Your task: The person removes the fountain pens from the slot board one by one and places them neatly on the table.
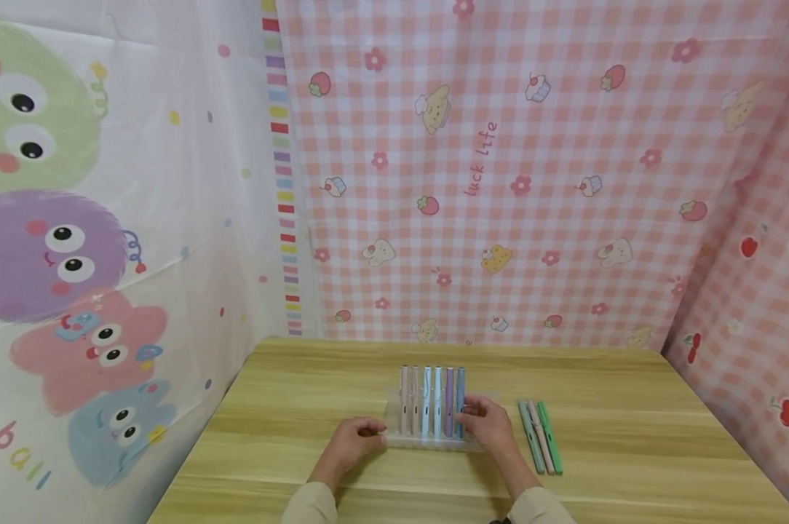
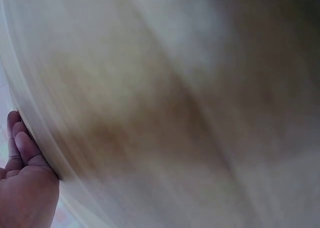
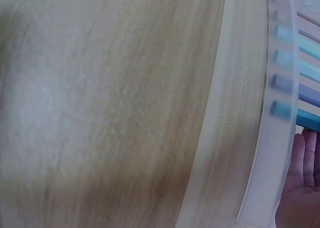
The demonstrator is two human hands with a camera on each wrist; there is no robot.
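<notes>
A clear pen holder [image 1: 423,444] stands on the table, with several pens upright in a row: two pinkish-beige, two light blue, one purple [image 1: 450,397] and one dark blue pen [image 1: 461,386] at the right end. My left hand [image 1: 349,445] touches the holder's left end, its fingers loosely bent. At the other end, my right hand [image 1: 491,429] pinches the dark blue pen. The right wrist view has the holder [image 3: 265,173] and the right hand's fingers [image 3: 310,158] under that pen [image 3: 307,119]. In the left wrist view, the left hand [image 2: 27,183] shows at the lower left edge.
To the right of the holder, three pens lie side by side on the wooden table [image 1: 630,437]: a grey-green one [image 1: 531,437], a beige one [image 1: 541,437] and a bright green one [image 1: 551,438]. Patterned cloths [image 1: 519,131] hang behind and at both sides.
</notes>
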